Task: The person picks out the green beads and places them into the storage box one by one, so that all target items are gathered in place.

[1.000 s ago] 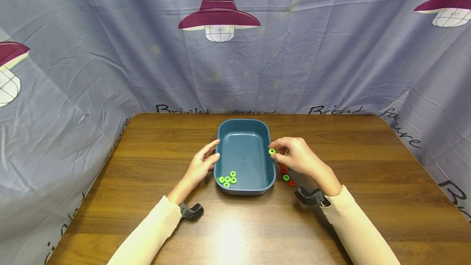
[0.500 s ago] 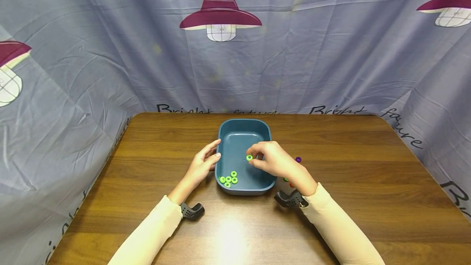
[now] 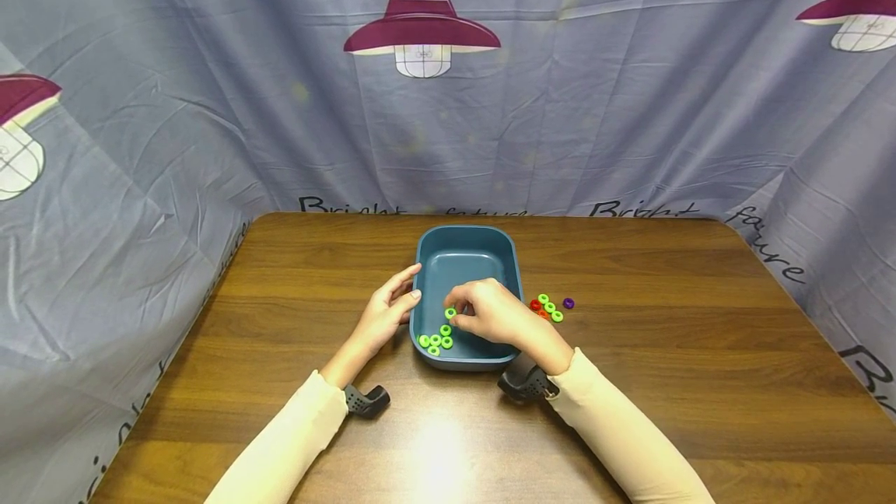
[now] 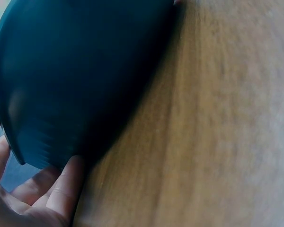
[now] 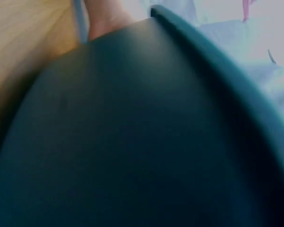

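Note:
A dark blue-green rectangular tray (image 3: 467, 365) stands on the table. My left hand (image 3: 378, 319) touches its left side; in the left wrist view, the fingers (image 4: 64, 191) lie against the outer wall. Over the tray's inside, my right hand (image 3: 491, 314) pinches a small green ring (image 3: 450, 313) between thumb and fingertips. Several more green rings (image 3: 435, 341) lie in the tray's front left corner, just in front of the held one. The right wrist view is mostly filled by the tray's outer wall (image 5: 113, 123), so the right fingers are hidden there.
Right of the tray, on the wooden table (image 3: 665, 317), lies a loose group of green rings (image 3: 550, 307) and red rings (image 3: 535, 305), partly behind the right wrist. A purple ring (image 3: 568, 303) sits a little apart. A printed curtain (image 3: 560, 123) hangs behind the table.
My right hand has carried the green ring from the tray's right rim leftward and toward the front left corner. The rings on the table have come into fuller view. My left hand stays put.

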Tool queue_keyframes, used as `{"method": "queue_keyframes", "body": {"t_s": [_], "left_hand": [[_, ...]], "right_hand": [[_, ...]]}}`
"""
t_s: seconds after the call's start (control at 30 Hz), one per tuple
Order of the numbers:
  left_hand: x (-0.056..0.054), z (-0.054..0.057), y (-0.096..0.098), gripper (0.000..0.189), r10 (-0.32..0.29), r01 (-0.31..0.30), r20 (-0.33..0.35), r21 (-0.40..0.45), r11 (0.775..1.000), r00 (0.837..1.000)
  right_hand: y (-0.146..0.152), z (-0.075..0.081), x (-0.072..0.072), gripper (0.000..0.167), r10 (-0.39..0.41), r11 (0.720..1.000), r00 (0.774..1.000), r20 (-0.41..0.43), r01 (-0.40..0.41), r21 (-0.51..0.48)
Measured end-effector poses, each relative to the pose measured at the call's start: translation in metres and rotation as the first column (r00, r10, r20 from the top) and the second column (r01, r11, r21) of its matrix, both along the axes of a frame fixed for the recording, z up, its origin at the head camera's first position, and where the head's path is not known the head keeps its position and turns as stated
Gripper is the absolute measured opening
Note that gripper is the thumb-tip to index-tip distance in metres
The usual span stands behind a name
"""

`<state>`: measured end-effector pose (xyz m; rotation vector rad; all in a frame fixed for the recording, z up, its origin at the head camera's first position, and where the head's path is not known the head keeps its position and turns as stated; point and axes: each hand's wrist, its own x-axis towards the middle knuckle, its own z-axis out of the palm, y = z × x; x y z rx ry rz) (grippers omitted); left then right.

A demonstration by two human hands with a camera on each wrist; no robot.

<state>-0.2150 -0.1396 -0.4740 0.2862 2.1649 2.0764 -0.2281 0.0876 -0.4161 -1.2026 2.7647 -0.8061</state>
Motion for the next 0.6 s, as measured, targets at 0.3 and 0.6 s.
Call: {"method": "queue_keyframes", "body": {"t_s": [0.3,0.6], "left_hand": [[0.000,0.002,0.000,0.054,-0.004,0.004,0.003,-0.002,1.000,1.000],[0.001,0.002,0.000,0.054,-0.002,0.002,-0.003,-0.011,1.000,1.000]], "right_hand": [[-0.002,-0.010,0.000,0.014,-0.001,0.998,1.000,0.004,0.001,0.055],[-0.002,-0.012,0.002,0.011,-0.021,0.991,1.000,0.008,0.020,0.130]]}}
